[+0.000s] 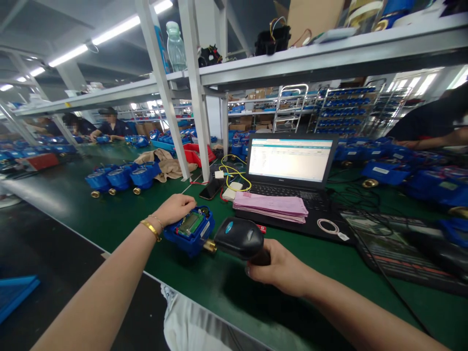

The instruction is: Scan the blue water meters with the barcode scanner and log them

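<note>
Left of the laptop [288,165], toward the near edge of the green table [109,214], a blue water meter [190,229] lies with its display facing up. Its long axis runs roughly left to right. The brass threaded end points right, at the head of a black barcode scanner [239,237] just beside it. The left hand [174,208] curls over the meter's far left side, grasping it. The right hand [281,270], in front of the laptop, is clenched round the scanner's handle. A pink paper stack [270,204] lies on the laptop's near left corner.
</note>
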{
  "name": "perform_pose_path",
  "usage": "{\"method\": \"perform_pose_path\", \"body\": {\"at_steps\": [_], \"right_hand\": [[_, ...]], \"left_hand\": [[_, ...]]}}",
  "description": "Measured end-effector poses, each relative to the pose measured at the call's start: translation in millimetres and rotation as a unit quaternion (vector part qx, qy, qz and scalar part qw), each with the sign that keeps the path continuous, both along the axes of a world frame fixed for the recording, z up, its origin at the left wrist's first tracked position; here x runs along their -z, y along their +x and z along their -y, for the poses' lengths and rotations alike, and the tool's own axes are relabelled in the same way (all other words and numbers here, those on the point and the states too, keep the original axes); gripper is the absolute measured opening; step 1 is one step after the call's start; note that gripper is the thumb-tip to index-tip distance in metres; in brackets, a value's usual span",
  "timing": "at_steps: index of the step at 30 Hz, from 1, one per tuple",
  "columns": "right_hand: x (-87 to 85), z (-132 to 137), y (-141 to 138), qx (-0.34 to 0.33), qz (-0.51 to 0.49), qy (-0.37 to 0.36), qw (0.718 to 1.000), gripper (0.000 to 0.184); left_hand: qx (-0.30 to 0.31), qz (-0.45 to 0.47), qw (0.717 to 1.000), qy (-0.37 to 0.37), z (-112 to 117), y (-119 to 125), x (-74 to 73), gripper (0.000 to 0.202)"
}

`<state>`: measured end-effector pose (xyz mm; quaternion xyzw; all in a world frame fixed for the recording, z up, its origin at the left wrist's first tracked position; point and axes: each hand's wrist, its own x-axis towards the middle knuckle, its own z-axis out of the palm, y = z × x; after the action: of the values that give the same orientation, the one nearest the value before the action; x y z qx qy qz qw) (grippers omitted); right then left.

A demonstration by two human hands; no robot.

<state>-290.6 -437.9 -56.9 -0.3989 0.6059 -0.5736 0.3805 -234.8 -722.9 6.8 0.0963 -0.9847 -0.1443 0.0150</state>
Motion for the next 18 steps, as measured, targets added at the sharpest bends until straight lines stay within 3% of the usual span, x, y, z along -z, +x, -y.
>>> {"method": "perform_pose_path", "body": {"at_steps": [3,6,9,12,13,15,18], "right_hand": [[-3.0,-3.4,-2.9,0.025,-0.147,0.132,0.980,0.025],[-4.9,-8.3,1.2,0.067,-0.300,0.240,0.921,0.041],[0.2,-17.2,2.0,0.092,-0.336,0.248,0.904,0.058],[12.2,-45.9,-23.6,0.139,-0.416,0.209,0.874,0.060],[17.4,-62.6,-39.6,0.177,-0.462,0.194,0.847,0.055],[28.5,-106.5,-78.7,0.314,-0.571,0.201,0.731,0.046],[46.3,-185.5,-133.9,0.448,-0.567,0.244,0.647,0.054]], "left_hand": [[0.003,0.000,1.000,0.001,-0.2,0.7,-2.8,0.043],[0.005,0.006,1.000,0.004,1.8,0.0,-3.9,0.048],[-0.003,0.026,1.000,0.004,4.1,-2.0,-3.4,0.052],[-0.004,0.045,0.999,0.014,4.4,-2.4,-4.5,0.053],[-0.005,0.051,0.999,0.016,4.3,-2.1,-5.2,0.053],[-0.007,0.059,0.998,0.015,4.2,-1.3,-6.3,0.055],[-0.009,0.050,0.999,-0.001,5.3,-1.4,-5.5,0.056]]}}
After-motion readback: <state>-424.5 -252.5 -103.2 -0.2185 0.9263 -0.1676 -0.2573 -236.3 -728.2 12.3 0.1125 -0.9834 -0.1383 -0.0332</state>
